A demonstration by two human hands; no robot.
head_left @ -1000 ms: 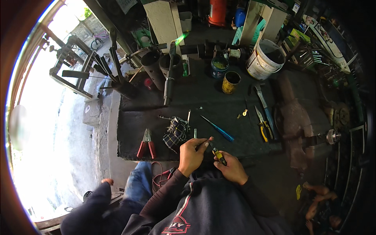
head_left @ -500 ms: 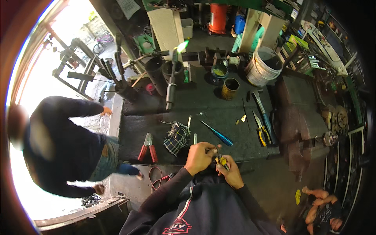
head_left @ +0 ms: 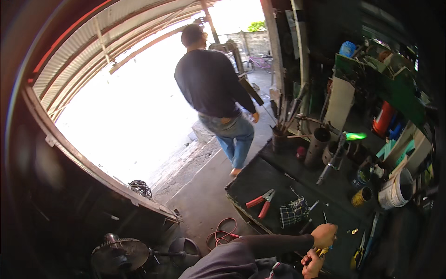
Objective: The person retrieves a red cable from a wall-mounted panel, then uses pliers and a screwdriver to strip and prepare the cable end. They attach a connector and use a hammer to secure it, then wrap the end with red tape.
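Note:
My left hand (head_left: 324,235) is closed over the near edge of the dark workbench (head_left: 251,179), its fingers pinching something too small to make out. Just below it, my right hand (head_left: 312,264) grips a yellow-handled tool, which looks like pliers (head_left: 322,251); its head is hidden by the left hand. Beyond the hands lies a crumpled plaid cloth (head_left: 294,212). Left of the cloth rests a tool with red handles (head_left: 261,203), its jaws pointing away. To the right are small brass-coloured pieces (head_left: 354,231), a second pair of yellow-handled pliers (head_left: 358,255) and a blue-handled hammer (head_left: 371,236).
A person (head_left: 211,88) in a dark top and jeans stands by the bright doorway. A fan (head_left: 121,255) and a red cable (head_left: 223,232) are on the lower left. Along the bench's far side stand metal tubes (head_left: 318,144), a yellow can (head_left: 362,196) and a white bucket (head_left: 395,189).
My view has swung left, so the bench and both hands now sit at the lower right. The person has walked farther off toward the doorway. Both hands stay closed together.

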